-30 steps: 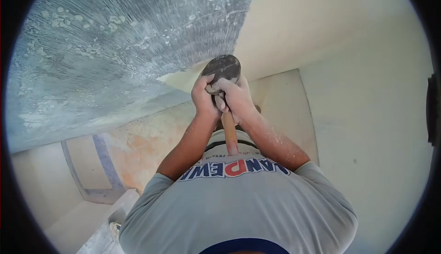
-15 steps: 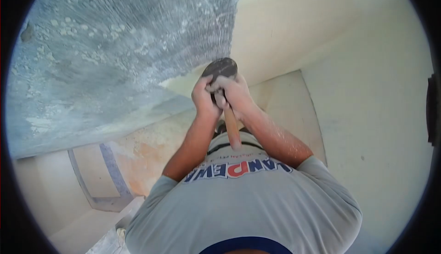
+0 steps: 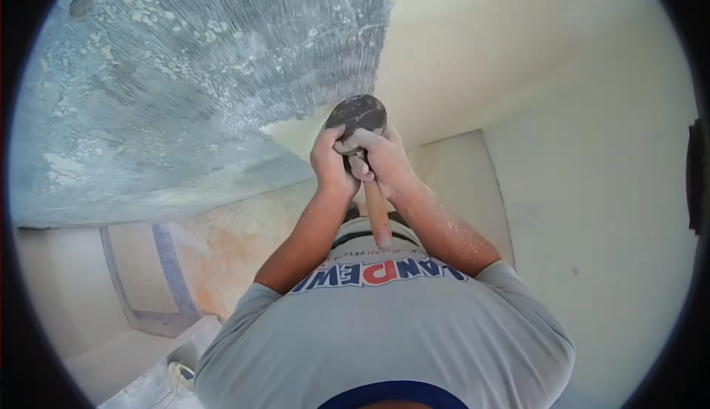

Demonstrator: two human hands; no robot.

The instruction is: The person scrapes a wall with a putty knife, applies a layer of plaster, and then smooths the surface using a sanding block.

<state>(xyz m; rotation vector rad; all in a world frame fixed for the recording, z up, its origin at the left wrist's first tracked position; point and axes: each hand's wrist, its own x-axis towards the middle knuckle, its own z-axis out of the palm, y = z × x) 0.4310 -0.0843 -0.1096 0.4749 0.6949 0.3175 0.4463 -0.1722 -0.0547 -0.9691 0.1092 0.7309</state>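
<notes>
Nearest the viewer, a grey shirt (image 3: 384,328) is filling the lower field. Beyond it, a wooden handle (image 3: 378,215) is pointing back toward the chest. The left hand (image 3: 332,159) and the dusty right hand (image 3: 386,159) are flanking a dark oval plate (image 3: 360,113), pinching it from either side with thumbs on its near face; the fingers behind are hidden, and whether handle and plate are joined cannot be told. Farther off, a streaked grey-blue surface (image 3: 222,76) is meeting a cream surface (image 3: 481,61); whether the plate is touching either is unclear. The step in hand is, by judgement, a two-handed steadying of the plate; the next move would be calling for an even, firm grip.
</notes>
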